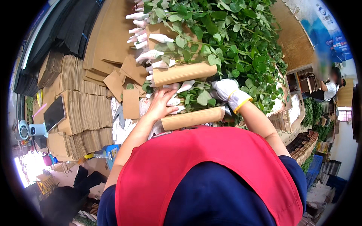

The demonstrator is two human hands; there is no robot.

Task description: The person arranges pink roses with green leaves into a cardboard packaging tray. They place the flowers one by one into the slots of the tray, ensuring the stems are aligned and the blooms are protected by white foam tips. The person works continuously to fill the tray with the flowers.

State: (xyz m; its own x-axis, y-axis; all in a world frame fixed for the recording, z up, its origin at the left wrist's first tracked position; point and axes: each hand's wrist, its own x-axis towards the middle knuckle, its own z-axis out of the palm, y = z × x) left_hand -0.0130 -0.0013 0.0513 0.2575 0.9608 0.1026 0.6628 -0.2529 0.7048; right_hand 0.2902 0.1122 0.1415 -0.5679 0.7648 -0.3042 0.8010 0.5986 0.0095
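My bare left hand (163, 104) lies with fingers spread over white-sleeved rose heads, touching the white net sleeves (184, 87). My right hand (227, 92), in a white glove with a yellow cuff, is closed around leafy rose stems (203, 97); the leaves partly hide its fingers. A bent brown cardboard sheet (184, 73) lies just beyond my hands. Another curved cardboard piece (194, 118) is between the stems and my red apron (211, 145). Beyond them a thick pile of green leafy roses (226, 30) spreads, its white-sleeved heads pointing left.
Tall stacks of cardboard sheets (88, 109) stand at the left, with a dark tablet (54, 116) and a small blue fan (24, 130) against them. Loose cardboard squares (131, 104) lie beside my left hand. Another person (332, 90) is at the far right, near shelves.
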